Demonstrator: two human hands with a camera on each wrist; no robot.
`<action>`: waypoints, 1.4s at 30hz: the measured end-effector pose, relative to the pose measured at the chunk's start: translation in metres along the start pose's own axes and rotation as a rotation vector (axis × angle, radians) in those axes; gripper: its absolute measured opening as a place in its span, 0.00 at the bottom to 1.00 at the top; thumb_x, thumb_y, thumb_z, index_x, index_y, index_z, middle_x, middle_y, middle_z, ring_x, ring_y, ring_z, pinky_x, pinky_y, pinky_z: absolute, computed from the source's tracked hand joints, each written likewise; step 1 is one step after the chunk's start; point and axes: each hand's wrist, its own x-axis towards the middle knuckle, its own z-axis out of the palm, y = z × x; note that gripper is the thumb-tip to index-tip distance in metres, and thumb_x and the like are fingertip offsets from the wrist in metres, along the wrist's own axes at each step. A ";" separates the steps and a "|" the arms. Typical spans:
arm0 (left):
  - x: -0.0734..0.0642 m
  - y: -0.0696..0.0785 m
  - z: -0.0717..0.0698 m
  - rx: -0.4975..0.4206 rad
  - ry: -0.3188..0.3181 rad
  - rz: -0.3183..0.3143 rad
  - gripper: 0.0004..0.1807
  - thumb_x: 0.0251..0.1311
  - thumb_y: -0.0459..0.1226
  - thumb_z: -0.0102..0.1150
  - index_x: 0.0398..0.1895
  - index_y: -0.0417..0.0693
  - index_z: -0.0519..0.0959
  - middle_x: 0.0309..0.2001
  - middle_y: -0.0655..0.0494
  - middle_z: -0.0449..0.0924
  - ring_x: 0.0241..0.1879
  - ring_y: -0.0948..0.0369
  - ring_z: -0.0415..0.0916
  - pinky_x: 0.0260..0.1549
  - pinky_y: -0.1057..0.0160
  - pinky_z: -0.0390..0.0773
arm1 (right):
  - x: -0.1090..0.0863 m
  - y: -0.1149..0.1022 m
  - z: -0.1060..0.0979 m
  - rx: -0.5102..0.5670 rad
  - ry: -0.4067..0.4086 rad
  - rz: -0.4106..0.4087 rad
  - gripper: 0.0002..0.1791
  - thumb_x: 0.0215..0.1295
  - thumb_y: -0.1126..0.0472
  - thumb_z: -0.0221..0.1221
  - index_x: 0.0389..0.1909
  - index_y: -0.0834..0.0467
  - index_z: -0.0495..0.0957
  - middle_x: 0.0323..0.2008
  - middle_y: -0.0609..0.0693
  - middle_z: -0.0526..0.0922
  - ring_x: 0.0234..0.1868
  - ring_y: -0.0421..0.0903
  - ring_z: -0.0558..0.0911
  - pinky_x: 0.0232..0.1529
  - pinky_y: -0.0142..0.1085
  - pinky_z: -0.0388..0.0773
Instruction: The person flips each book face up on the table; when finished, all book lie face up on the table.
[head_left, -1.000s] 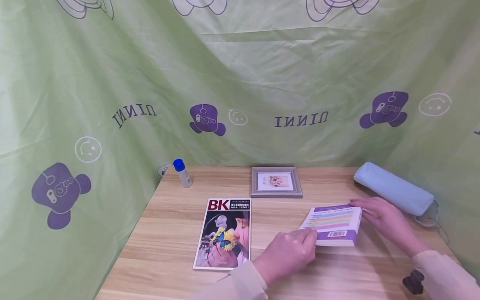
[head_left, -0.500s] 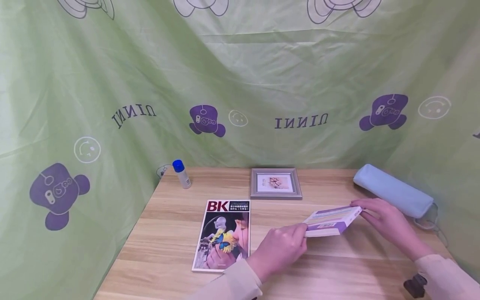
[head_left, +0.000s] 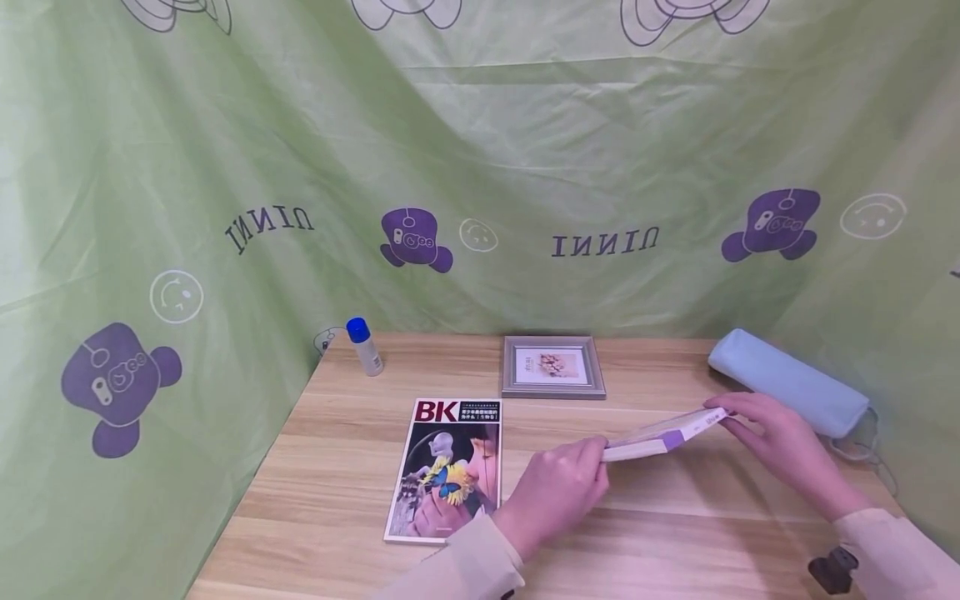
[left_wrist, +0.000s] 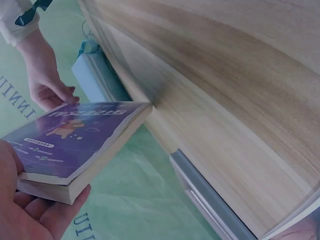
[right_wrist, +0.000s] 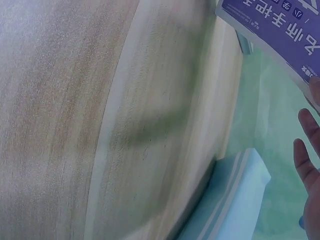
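A thick paperback book (head_left: 654, 445) with purple and white covers is held up over the table, tilted, with its edges facing the head camera. My left hand (head_left: 557, 493) grips its near left corner; in the left wrist view the fingers lie beneath and the thumb is on the purple cover (left_wrist: 80, 132). At the opposite end my right hand (head_left: 772, 442) pinches the book's corner. Only part of the right hand (right_wrist: 311, 155) shows in the right wrist view, with some fingers spread off the book. A magazine (head_left: 448, 475) marked BK lies left of my left hand.
Behind the book, a silver picture frame (head_left: 553, 367) lies flat near the table's back edge. A light blue pencil case (head_left: 787, 382) is at the back right, close to my right hand. A blue-capped glue bottle (head_left: 366, 348) stands back left. A green printed curtain (head_left: 495, 150) hangs around.
The book has been lifted and tipped, so its printed cover has turned from the head view and its edges show. My left hand moved slightly up and left; both hands still hold the book.
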 end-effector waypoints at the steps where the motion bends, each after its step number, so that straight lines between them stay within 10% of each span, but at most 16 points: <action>1: 0.000 -0.001 0.000 0.006 0.006 -0.012 0.13 0.67 0.36 0.64 0.51 0.40 0.81 0.37 0.56 0.88 0.28 0.67 0.85 0.26 0.81 0.78 | 0.000 0.000 0.000 0.001 0.002 -0.001 0.30 0.40 0.78 0.74 0.49 0.59 0.88 0.45 0.55 0.89 0.51 0.27 0.77 0.60 0.13 0.58; 17: -0.004 -0.013 0.003 0.006 0.048 -0.097 0.14 0.66 0.35 0.65 0.51 0.39 0.78 0.37 0.54 0.88 0.28 0.65 0.86 0.23 0.77 0.80 | 0.003 -0.006 -0.002 0.097 0.039 0.006 0.29 0.44 0.80 0.73 0.50 0.59 0.88 0.48 0.52 0.88 0.57 0.20 0.74 0.60 0.16 0.66; 42: -0.006 -0.014 0.004 -0.263 0.007 -0.295 0.10 0.74 0.34 0.54 0.53 0.42 0.76 0.41 0.52 0.88 0.35 0.63 0.87 0.30 0.78 0.81 | 0.004 -0.011 -0.005 0.200 0.034 0.049 0.33 0.42 0.87 0.69 0.54 0.67 0.84 0.52 0.42 0.85 0.50 0.24 0.78 0.49 0.18 0.76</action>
